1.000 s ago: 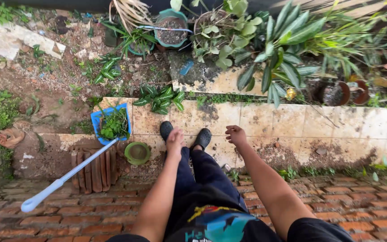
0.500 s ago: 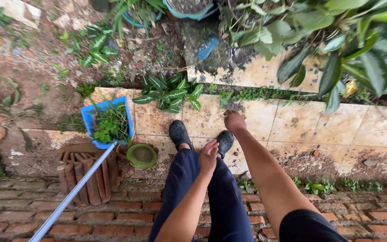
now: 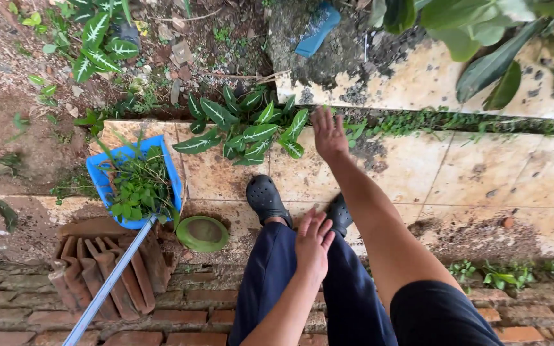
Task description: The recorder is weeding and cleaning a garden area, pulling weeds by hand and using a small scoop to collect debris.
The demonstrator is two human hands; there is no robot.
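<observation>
**Striped-leaf plant under the outstretched right hand**

Striped-leaf plant (image 3: 245, 128) grows at the tile edge, beyond the black clogs (image 3: 267, 200). The right hand (image 3: 328, 136) has moved forward to it, fingers spread, empty. The left hand (image 3: 313, 243) now rests open on the thigh.

We see a blue dustpan (image 3: 100, 182) heaped with pulled weeds (image 3: 137, 187) at the left, its pale handle (image 3: 111, 282) crossing stacked clay roof tiles (image 3: 100, 269). Just right of it lies a green saucer (image 3: 202, 233). A flat blue object (image 3: 317, 29) lies on the far soil.
</observation>
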